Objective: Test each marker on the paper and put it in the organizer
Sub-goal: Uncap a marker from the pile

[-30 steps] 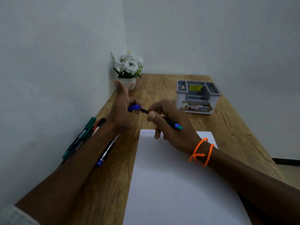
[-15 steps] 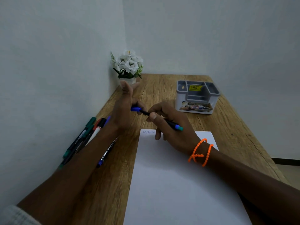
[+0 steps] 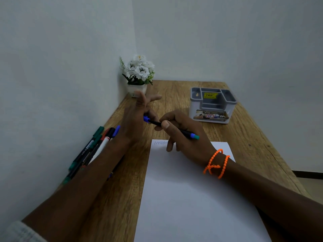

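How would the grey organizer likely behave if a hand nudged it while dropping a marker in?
The organizer looks like thin plastic and its compartments appear empty, so it is probably light and would slide on the smooth wooden table. Its wide, low shape suggests it would skid rather than tip.

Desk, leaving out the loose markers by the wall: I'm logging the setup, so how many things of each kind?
Held marker: 1
Organizer: 1
Paper sheet: 1
Flower pot: 1
Total: 4
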